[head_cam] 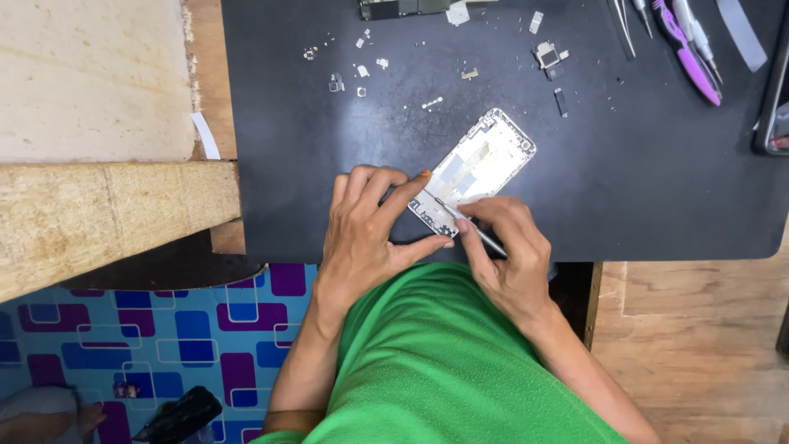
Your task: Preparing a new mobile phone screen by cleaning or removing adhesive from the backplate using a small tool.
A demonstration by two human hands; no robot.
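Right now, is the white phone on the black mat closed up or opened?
Opened: the white phone frame lies with its bare inner side up, small loose parts scattered on the black mat.
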